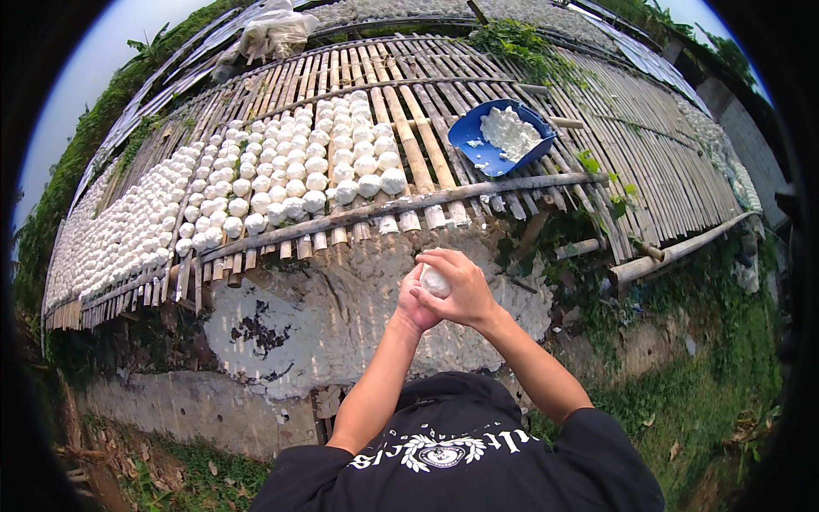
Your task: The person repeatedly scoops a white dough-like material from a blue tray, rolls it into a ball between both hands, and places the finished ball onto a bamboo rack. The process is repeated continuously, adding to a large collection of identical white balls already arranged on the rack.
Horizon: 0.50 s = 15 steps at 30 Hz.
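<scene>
Between my two hands sits a white ball (435, 282) of a moist, dough-like material. My left hand (415, 300) cups it from the left and below, while my right hand (461, 288) curls over its right side and top. Both are held in front of my chest, short of the bamboo rack's front pole. Beyond them, rows of similar white balls (316, 181) cover the left part of the rack. A blue scoop-shaped container (470, 132) with loose white material (510, 133) rests on the slats to the right.
The slatted bamboo rack (418, 162) ends in a front pole (512, 189). A second bamboo rack (631, 145) stands at the right, with green vines (520, 47) between. Below lies white-splattered ground (341, 316) and a low concrete edge (196, 410). A plastic bundle (277, 32) sits far left.
</scene>
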Available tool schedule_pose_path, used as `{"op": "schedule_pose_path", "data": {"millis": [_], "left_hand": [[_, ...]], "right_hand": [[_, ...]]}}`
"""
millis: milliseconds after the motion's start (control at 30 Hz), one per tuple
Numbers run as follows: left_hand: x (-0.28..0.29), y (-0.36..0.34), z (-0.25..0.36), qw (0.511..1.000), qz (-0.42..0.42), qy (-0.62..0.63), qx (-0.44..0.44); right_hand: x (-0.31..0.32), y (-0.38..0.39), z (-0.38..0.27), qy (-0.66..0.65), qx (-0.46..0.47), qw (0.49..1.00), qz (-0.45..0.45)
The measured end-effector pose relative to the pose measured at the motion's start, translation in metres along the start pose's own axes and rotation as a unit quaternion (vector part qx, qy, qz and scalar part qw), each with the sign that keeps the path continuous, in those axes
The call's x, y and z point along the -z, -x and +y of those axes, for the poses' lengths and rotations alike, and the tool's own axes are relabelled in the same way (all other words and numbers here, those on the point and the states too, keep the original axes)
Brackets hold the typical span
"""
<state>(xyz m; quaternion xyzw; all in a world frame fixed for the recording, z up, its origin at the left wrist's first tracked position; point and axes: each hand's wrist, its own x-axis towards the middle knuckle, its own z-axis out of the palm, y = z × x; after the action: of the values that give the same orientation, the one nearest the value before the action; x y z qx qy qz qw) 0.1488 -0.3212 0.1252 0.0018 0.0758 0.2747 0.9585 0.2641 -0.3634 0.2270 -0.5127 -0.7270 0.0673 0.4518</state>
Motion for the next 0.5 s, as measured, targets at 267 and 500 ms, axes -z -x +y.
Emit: {"op": "schedule_pose_path", "data": {"millis": [267, 500], "left_hand": [[0.003, -0.003, -0.014, 0.996, -0.001, 0.002, -0.088], [-0.004, 0.005, -0.018, 0.993, 0.018, -0.003, -0.120]], "right_hand": [[-0.001, 0.002, -0.007, 0.014, -0.052, 0.998, -0.033], [-0.008, 0.014, -0.001, 0.078, -0.020, 0.996, -0.050]]}}
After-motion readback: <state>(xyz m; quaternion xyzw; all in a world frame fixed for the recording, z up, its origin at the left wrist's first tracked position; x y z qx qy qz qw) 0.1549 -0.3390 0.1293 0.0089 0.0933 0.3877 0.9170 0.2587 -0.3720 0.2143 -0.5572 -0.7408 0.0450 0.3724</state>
